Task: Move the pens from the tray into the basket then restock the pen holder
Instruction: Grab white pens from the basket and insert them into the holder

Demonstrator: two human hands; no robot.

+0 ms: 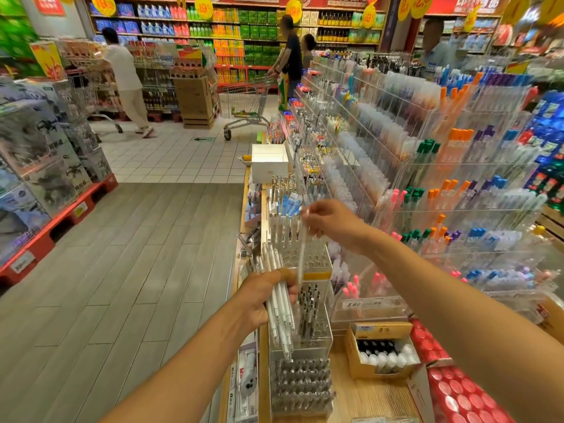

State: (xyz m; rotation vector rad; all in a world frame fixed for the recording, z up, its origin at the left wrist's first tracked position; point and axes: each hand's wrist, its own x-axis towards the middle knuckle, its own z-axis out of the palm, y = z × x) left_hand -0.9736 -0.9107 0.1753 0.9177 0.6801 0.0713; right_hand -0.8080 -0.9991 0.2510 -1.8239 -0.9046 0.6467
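The left hand (259, 300) grips a bundle of white pens (279, 306), fingers curled round their middle. How many pens are in this bundle is hard to say: I can separate perhaps four or five barrels, but they overlap and the palm hides part of them. Their lower tips hang down in front of the clear pen holder (300, 331), which stands just beside this hand on the right.

The right hand (328, 221) is higher and further forward, and it pinches one single white pen (302, 254) at its top end between the fingertips; the pen hangs almost upright, and its lower end reaches down close to the thumb of the left hand. The barrel is pale and half transparent (against the acrylic behind it the outline nearly disappears).

Below the right hand the holder shows rows of holes, some filled with white pens, some with dark pens; exact numbers cannot be read. Under the right forearm sits one open cardboard box (381, 352) of small bottles. Three people with two shopping carts stand far ahead, blurred.
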